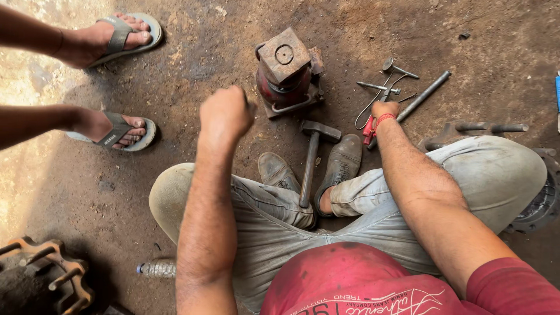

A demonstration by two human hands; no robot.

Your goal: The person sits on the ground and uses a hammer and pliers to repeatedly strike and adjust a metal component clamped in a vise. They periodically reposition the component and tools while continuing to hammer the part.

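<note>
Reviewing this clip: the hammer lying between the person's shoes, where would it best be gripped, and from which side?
Probably the lower handle of the hammer. It lies flat on the ground, head away from the person and the handle end at the trouser leg between the shoes, so a hand coming from above, on the near side, could wrap it.

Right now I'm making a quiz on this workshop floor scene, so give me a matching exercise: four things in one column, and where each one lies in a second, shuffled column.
Things:
1. hammer
2. bottle jack
3. plastic bottle
4. red-handled pliers

Places:
A. under the right hand
B. on the ground beside the left thigh
C. between the two shoes, handle toward the person
D. upright beyond the shoes, near the raised left hand

Pairs: 1-C, 2-D, 3-B, 4-A
</note>
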